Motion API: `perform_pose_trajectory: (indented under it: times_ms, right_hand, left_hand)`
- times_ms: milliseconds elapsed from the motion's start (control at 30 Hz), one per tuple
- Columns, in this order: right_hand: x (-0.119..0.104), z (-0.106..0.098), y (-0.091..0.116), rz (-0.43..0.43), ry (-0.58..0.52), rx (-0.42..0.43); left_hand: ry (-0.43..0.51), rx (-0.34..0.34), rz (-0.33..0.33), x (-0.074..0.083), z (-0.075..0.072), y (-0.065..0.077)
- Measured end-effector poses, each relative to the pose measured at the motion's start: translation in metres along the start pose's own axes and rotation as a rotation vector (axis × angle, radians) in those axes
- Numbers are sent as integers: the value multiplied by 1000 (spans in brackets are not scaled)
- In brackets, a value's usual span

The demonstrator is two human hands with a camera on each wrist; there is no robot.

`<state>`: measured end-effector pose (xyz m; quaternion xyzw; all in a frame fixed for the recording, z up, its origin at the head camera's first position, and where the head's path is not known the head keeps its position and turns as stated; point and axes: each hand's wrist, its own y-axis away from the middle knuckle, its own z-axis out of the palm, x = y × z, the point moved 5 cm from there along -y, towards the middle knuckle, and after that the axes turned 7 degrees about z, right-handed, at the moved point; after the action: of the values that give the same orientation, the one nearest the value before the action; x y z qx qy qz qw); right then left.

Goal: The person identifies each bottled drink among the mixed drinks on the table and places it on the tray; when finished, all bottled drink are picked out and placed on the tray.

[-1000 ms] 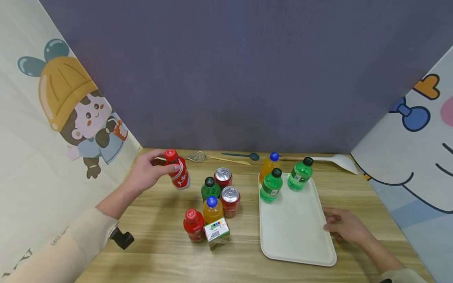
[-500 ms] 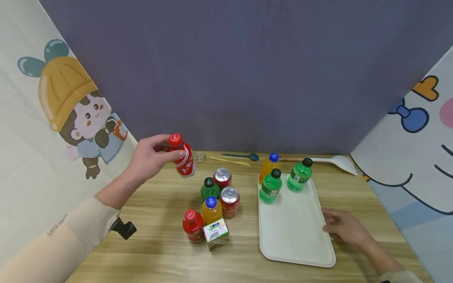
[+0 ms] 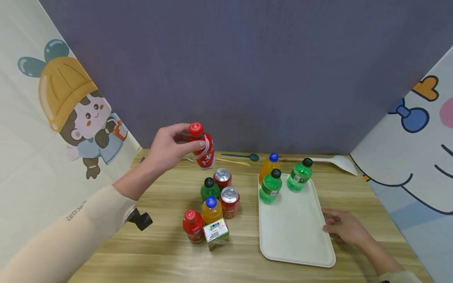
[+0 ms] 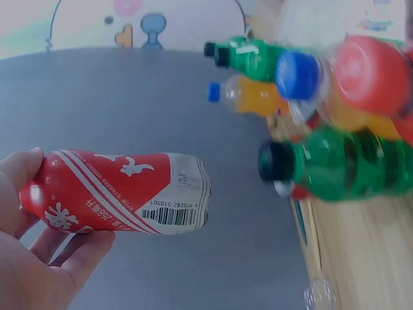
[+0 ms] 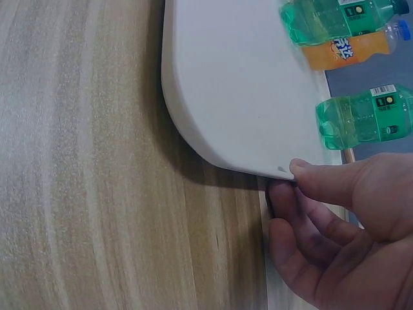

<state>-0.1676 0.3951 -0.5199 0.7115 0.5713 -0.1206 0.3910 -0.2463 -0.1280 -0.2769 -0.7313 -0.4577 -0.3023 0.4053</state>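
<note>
My left hand (image 3: 172, 147) grips a small red bottle (image 3: 205, 151) with a red cap and holds it in the air behind the cluster of drinks. In the left wrist view the red bottle (image 4: 129, 190) shows white lettering and a barcode, with fingers and thumb around its cap end. My right hand (image 3: 348, 228) pinches the right rim of a white tray (image 3: 297, 236); the right wrist view has the thumb on top and fingers beneath the rim. Two green bottles (image 3: 271, 186) and an orange-drink bottle (image 3: 267, 169) stand at the tray's far end.
Left of the tray stand two red cans (image 3: 230, 200), a green bottle (image 3: 210, 190), an orange-drink bottle (image 3: 212, 212), another red bottle (image 3: 193, 226) and a small carton (image 3: 216, 234). Along the back lie a dark spoon (image 3: 253, 157), a yellow utensil (image 3: 233, 161) and a white ladle-like utensil (image 3: 341, 162).
My left hand has raised the red bottle and carried it to the right, from beside the whisk to behind the cans. The right hand and the tray have stayed nearly still.
</note>
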Motion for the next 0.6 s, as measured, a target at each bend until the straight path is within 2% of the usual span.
perform_pose_trajectory:
  times_ms: [200, 600]
  right_hand:
    - [0, 3, -1, 4, -20, -2]
    - [1, 2, -1, -6, -20, -1]
  left_hand:
    - [73, -74, 21, 15, 31, -9]
    - [162, -169, 79, 42, 92, -26]
